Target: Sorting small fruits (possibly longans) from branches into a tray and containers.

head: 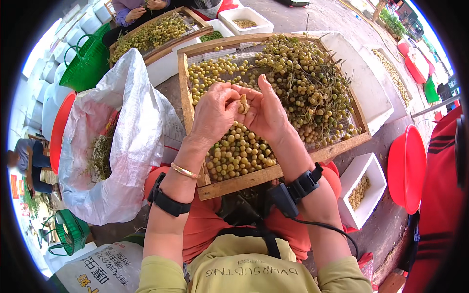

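Above a wooden-framed wire-mesh tray (242, 183), my two hands meet close together. My left hand (214, 113) pinches a crumpled, pale brown lump (243, 105), perhaps fruit skin, between thumb and finger. Cupped beside it is my right hand (269, 111), thumb raised and curled fingers next to the lump; whether they also grip it is unclear. Loose small round yellow-green fruits (240, 150) cover the tray's near left part, with more loose fruits (216, 71) at its far left. On the right is a heap of fruits still on twiggy stems (300, 88).
A white woven sack (128, 161) with stems inside stands left, by a green basket (88, 62). Right are a foam box (362, 190) of pale pieces and a red basin (406, 168). Another person's hand (135, 14) is beyond, near a second fruit tray (176, 45).
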`<state>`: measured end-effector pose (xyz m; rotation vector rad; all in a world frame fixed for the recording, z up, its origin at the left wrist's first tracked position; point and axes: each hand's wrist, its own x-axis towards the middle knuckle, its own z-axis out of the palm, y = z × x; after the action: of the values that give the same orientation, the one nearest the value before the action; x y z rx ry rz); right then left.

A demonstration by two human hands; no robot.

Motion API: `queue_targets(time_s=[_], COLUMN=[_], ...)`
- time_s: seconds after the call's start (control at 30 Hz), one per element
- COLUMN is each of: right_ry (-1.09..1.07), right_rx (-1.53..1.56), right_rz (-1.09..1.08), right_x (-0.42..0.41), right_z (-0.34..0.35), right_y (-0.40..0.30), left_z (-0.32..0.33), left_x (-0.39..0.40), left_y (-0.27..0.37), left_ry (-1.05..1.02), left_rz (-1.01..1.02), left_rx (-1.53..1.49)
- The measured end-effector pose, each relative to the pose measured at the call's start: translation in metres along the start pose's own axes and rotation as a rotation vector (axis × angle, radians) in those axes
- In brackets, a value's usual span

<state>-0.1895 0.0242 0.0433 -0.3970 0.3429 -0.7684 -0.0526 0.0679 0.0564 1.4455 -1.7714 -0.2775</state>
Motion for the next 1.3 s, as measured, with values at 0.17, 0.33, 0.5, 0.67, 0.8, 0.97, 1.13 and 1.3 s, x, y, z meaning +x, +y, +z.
queue_targets(time_s=[0.17, 0.33, 0.5, 0.67, 0.8, 0.97, 1.13, 1.3], right_ry=[-0.165, -0.167, -0.060, -0.162, -0.067, 0.043, 0.035, 0.117], right_rx=[0.019, 0.029, -0.007, 0.071, 0.107, 0.089, 0.235, 0.199], right_rz=[-0.089, -0.103, -0.184, -0.250, -0.267, -0.315, -0.297, -0.287], right_x=[-0.018, -0.040, -0.050, -0.051, -0.072, -0.073, -0.100, -0.105], right_z=[-0.010, -0.010, -0.005, -0.015, -0.001, -0.018, -0.023, -0.021], right_y=[0.004, 0.002, 0.015, 0.022, 0.013, 0.036, 0.032, 0.033], left_z=[0.001, 0.002, 0.000, 0.002, 0.012, 0.020, 0.038, 0.032], left_x=[-0.011, -0.024, -0.033, -0.035, -0.034, -0.049, -0.054, -0.060], left_y=[0.003, 0.018, 0.031, 0.034, 0.044, 0.044, 0.057, 0.057], left_ry=[0.063, -0.072, -0.046, 0.021, 0.023, -0.082, -0.149, -0.091], left_rz=[0.047, 0.011, 0.078, 0.095, 0.122, 0.127, -0.067, -0.456], left_rx=[-0.070, -0.141, -0.049, -0.115, -0.042, -0.010, -0.401, -1.056])
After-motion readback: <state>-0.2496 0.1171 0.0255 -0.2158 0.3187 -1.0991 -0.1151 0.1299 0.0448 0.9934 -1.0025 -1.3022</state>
